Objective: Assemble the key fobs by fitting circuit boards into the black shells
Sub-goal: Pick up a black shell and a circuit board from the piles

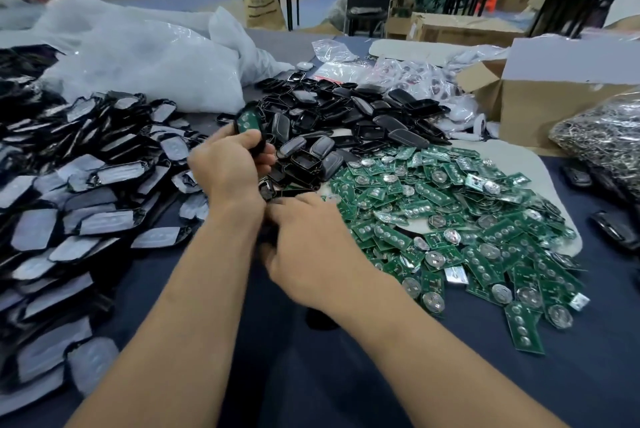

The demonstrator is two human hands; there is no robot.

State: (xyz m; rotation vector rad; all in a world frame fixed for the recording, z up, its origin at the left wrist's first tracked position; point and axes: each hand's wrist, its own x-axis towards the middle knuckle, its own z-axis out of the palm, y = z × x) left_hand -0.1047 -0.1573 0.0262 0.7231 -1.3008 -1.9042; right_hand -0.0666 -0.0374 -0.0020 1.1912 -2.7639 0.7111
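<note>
My left hand (228,164) grips a black shell with a green circuit board (248,121) seated in it, held up over the near edge of the heap of black shells (349,116). My right hand (306,247) is blurred, just below my left wrist, with its fingers curled inward. Something dark shows under those fingers, but I cannot tell whether the hand holds it. Several loose green circuit boards (450,219) with silver contacts lie in a heap to the right of my hands.
A large pile of black parts with grey film (86,192) fills the left side. White plastic bags (138,64) lie behind it. A cardboard box (554,98) and a bag of metal pieces (606,143) stand at the right. Dark blue cloth (311,375) covers the table.
</note>
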